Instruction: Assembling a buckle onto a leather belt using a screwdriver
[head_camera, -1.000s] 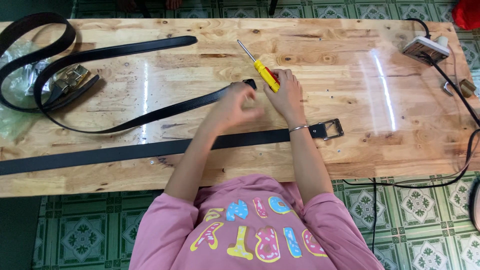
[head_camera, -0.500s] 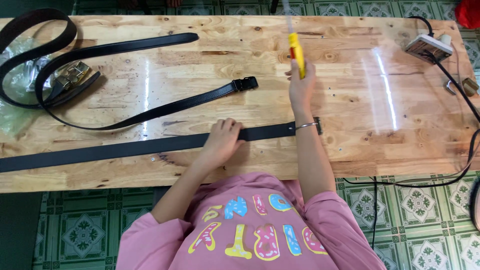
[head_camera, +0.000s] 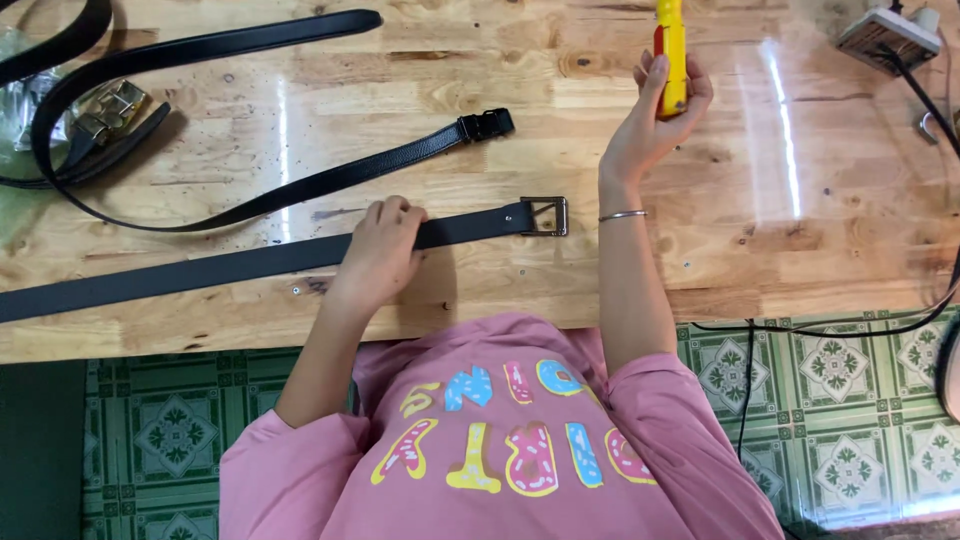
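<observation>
A long black belt (head_camera: 200, 268) lies along the near edge of the wooden table (head_camera: 800, 240), its silver rectangular buckle (head_camera: 545, 215) at the right end. My left hand (head_camera: 382, 250) presses down on this belt a little left of the buckle. My right hand (head_camera: 655, 125) is raised above the table, closed around a yellow-handled screwdriver (head_camera: 671, 50) held upright; its tip is out of view. A second black belt (head_camera: 330, 175) with a black end clasp (head_camera: 485, 124) curves across the table behind the first.
A coiled black belt with a brass buckle (head_camera: 105, 112) lies at the far left. A white power adapter (head_camera: 885, 32) sits at the far right, with black cables (head_camera: 930, 310) running off the table edge. Green patterned floor tiles show below.
My right hand has lifted the screwdriver off the table and holds it up. My left hand has moved from the clasp of the far belt onto the near belt, which has slid left.
</observation>
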